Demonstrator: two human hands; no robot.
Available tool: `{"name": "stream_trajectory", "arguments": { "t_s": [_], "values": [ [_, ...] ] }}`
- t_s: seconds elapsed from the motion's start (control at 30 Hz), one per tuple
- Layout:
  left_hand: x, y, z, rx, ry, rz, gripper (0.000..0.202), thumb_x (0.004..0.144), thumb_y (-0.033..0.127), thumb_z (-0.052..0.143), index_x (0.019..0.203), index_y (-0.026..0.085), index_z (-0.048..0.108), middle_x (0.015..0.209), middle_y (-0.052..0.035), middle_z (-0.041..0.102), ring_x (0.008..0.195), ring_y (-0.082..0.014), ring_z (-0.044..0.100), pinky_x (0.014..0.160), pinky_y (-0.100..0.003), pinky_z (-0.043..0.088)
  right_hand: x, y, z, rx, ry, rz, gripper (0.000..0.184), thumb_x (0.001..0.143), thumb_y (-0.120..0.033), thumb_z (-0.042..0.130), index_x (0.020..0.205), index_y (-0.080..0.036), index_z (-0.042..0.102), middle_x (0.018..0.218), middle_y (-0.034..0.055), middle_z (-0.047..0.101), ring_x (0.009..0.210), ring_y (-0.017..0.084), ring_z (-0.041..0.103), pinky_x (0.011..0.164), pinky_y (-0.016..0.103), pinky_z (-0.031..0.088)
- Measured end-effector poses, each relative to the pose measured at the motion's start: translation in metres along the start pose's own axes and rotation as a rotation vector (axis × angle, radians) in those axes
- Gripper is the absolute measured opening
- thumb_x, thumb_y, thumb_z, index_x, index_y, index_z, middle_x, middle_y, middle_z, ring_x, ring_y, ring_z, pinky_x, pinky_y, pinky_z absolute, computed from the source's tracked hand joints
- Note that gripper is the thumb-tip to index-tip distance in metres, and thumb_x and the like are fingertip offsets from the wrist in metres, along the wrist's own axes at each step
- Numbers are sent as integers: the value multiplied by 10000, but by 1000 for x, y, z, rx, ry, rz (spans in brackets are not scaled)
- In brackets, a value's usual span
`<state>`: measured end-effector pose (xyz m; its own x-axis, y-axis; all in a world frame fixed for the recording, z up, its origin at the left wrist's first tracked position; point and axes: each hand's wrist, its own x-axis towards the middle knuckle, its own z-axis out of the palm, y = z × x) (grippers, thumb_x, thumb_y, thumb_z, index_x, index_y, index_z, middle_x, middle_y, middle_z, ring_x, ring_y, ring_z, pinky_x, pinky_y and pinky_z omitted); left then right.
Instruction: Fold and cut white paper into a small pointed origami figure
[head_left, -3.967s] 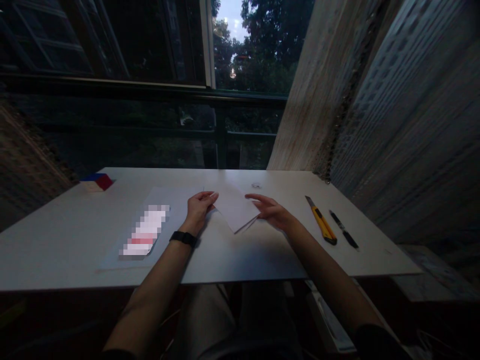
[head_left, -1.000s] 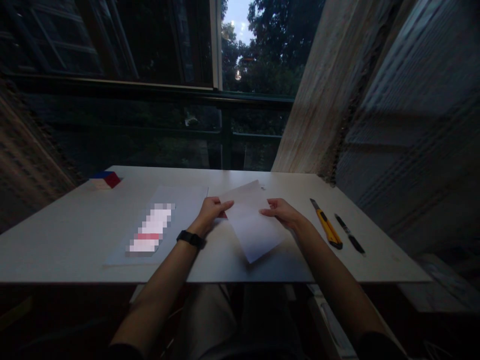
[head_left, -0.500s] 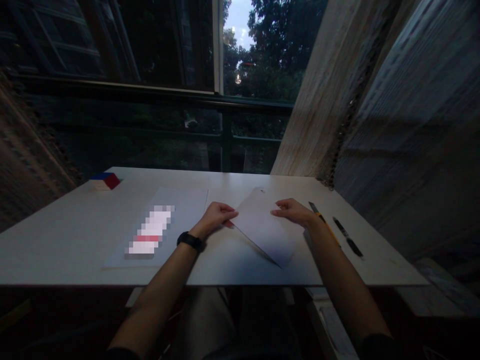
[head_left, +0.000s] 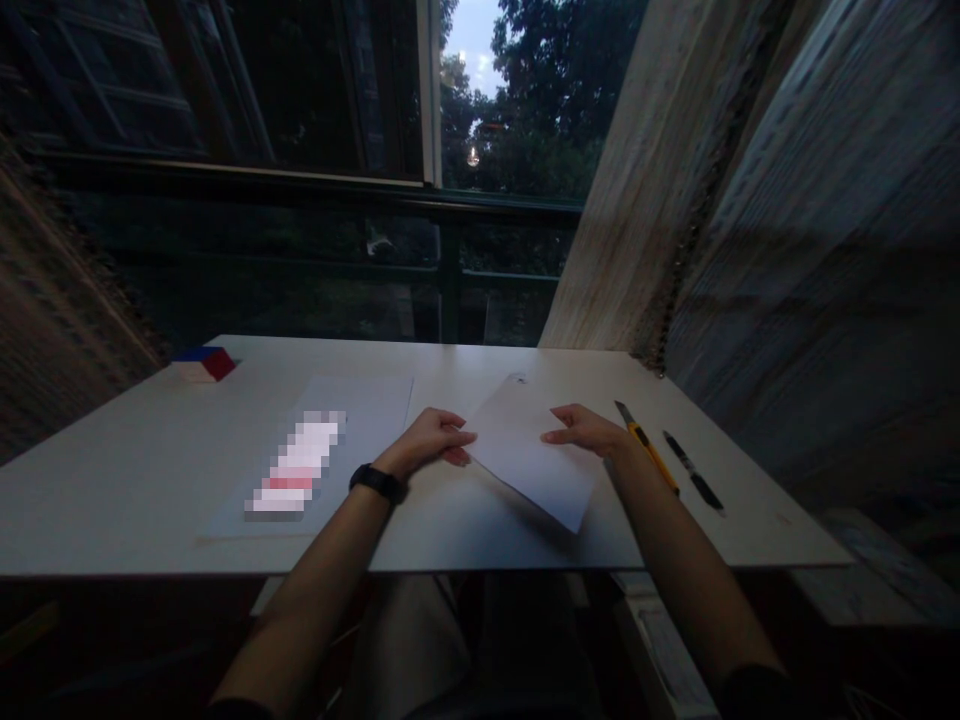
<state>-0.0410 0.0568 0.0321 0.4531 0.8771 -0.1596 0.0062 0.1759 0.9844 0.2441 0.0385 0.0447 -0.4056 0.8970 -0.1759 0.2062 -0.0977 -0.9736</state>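
Observation:
A folded white sheet of paper point(head_left: 529, 450) is held slightly above the white table, its near corner pointing toward the front edge. My left hand point(head_left: 435, 437) pinches its left side between thumb and fingers; a black band is on that wrist. My right hand point(head_left: 585, 430) grips the right side, thumb on top and the other fingers partly hidden. A small dark mark shows at the paper's far corner. Right of my right hand lie a yellow utility knife point(head_left: 651, 455) and a black pen point(head_left: 694, 472).
Flat on the table point(head_left: 135, 480) at the left is another sheet of paper point(head_left: 367, 410) with a blurred-out patch. A cube puzzle point(head_left: 205, 364) with blue, red and white faces sits at the far left corner. Beyond the table are a window and a curtain point(head_left: 600, 200).
The near corner of the paper has swung a little to the right and its layers lie closer together. Both hands keep their hold, nearly in place. The view has shifted slightly.

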Motion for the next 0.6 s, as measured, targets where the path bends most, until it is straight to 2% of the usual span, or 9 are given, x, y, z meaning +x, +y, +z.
{"name": "stream_trajectory", "arguments": {
  "t_s": [0.13,0.33,0.5,0.6],
  "values": [
    [-1,3,0,-12,-75,3,263,637,256,745,734,82,573,591,-101,640,535,-187,645,498,-250,528,-2,0,-3,46,-5,14,433,551,-277,758,935,-108,647,806,54,684,673,159,624,621,271,483],
    [-1,10,-4,-126,-60,-9,211,699,209,694,836,68,618,695,-121,671,564,-155,648,520,-211,527,-11,-9,-1,141,-72,0,628,598,-264,731,1182,-180,516,1006,80,654,726,173,644,573,251,504],
    [-1,12,-5,-193,-72,-13,165,737,198,656,835,74,608,725,-112,670,566,-152,651,543,-223,534,-13,-6,0,181,-103,25,561,649,-269,699,1169,-162,515,914,67,671,639,146,632,532,226,493],
    [-2,11,-6,-153,-101,-18,211,725,223,670,865,81,601,724,-117,667,565,-168,654,482,-206,513,-14,-4,-1,179,-103,57,566,626,-257,714,1151,-153,529,900,72,676,611,146,631,511,220,486]
  ]
}}
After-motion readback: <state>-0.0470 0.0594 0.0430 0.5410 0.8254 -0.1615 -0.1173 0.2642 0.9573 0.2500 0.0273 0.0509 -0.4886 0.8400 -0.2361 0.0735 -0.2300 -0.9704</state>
